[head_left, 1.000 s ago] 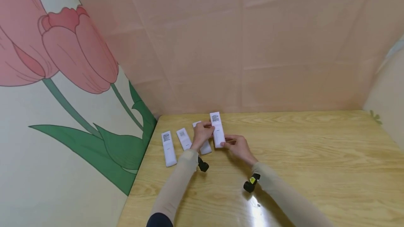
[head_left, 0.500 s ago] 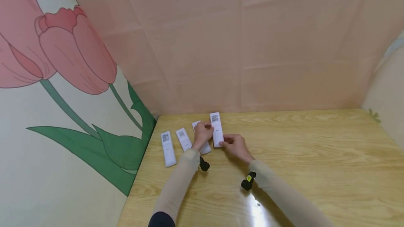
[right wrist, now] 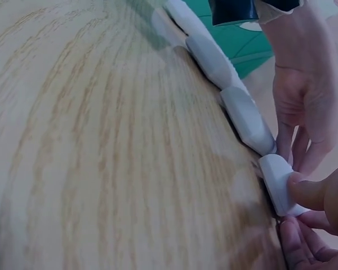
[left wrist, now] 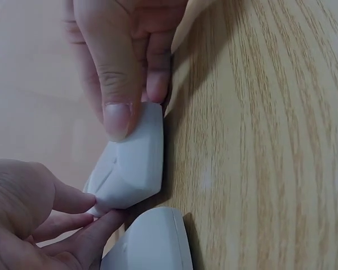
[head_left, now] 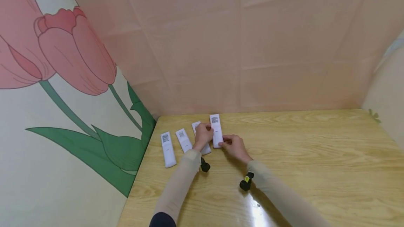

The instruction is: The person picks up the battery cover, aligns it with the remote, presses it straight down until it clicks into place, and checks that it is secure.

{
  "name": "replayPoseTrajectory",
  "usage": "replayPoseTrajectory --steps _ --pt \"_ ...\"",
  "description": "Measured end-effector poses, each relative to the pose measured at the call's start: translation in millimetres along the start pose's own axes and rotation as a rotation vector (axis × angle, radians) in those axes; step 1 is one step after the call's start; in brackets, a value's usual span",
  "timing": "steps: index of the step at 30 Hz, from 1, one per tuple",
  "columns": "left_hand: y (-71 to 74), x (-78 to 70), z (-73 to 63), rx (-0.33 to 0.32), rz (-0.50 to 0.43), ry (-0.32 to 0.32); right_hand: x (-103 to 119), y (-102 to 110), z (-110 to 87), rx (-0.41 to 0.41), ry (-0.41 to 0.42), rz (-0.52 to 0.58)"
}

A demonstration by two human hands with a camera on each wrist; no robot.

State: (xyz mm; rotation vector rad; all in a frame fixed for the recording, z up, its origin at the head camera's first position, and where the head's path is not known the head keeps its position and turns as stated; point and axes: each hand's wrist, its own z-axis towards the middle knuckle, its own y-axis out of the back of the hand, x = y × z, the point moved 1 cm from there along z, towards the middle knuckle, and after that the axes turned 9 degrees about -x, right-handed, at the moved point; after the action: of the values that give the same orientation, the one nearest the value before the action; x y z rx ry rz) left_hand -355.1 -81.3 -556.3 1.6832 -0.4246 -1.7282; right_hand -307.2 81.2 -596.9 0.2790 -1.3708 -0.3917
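A slim white remote control [head_left: 216,136], its labelled back facing up, is the rightmost in a row on the wooden table. My left hand [head_left: 203,135] pinches its left edge and partly covers the neighbouring remote control [head_left: 206,149]. At its lower right end, my right hand [head_left: 236,148] grips with thumb and fingers. In the left wrist view the right thumb [left wrist: 118,107] lies on top of the held remote control [left wrist: 138,163], while the left fingers [left wrist: 73,197] touch its side. The right wrist view shows the held remote control [right wrist: 279,185] low over the tabletop.
Farther left lie two more white remote controls, one beside my left wrist [head_left: 183,139] and one near the table's left edge [head_left: 168,150]. A pink cloth backdrop [head_left: 252,62] rises behind the table [head_left: 315,157], and a tulip-printed panel [head_left: 79,164] stands at left.
The held remote control's far end has come down slightly and it has shifted a little left. Both hands keep their hold. The other remote controls stay in place.
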Motion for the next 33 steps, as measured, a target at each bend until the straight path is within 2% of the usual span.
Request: replayPoseTrajectory --steps 8,16,22,23,29,30,33 --pt "-0.4 0.6 1.1 0.037 0.038 -0.010 1.1 -3.4 -1.0 0.008 0.001 -0.015" --pt "3.5 -2.6 -2.1 0.077 0.037 0.001 4.6 -2.2 -1.5 0.031 -0.026 -0.030" --pt "5.3 -5.5 -3.9 0.102 0.047 -0.030 4.6 0.2 -1.2 0.031 -0.031 -0.033" --pt "0.4 1.3 1.3 0.102 0.053 -0.048 4.4 1.4 -0.6 0.030 -0.034 -0.035" --pt "3.8 -2.1 1.6 0.153 0.073 -0.049 6.5 18.9 2.1 0.028 -0.046 0.006" --pt "10.2 -10.1 -4.0 0.166 0.076 -0.038 6.8 23.7 2.6 0.032 -0.037 0.013" --pt "15.8 -13.7 -6.4 0.163 0.095 -0.075 4.4 41.9 5.5 0.032 0.004 -0.007"
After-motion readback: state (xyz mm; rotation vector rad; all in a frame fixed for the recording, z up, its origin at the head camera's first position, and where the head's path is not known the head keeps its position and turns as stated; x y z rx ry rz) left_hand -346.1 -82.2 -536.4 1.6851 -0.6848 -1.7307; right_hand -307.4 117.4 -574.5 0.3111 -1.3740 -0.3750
